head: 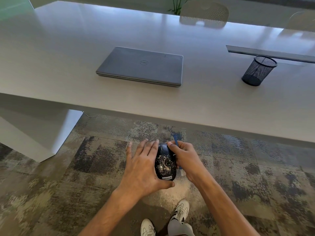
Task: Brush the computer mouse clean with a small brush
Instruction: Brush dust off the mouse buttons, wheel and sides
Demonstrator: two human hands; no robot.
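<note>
A black computer mouse (165, 163), speckled with pale crumbs on its back, is held in the air below the table's front edge, over the carpet. My left hand (144, 169) cups its left side with the thumb under its rear. My right hand (185, 158) presses against the mouse's right side and also grips a small blue brush (176, 141). The brush handle sticks up past the fingers, and its pale bristles (181, 172) show below the hand, beside the mouse.
A closed grey laptop (141, 66) lies on the grey table (221, 106). A black mesh pen cup (259, 70) stands at the right. A cable slot (272, 53) runs behind it. Chairs stand across the table. My shoes (180, 210) are on patterned carpet.
</note>
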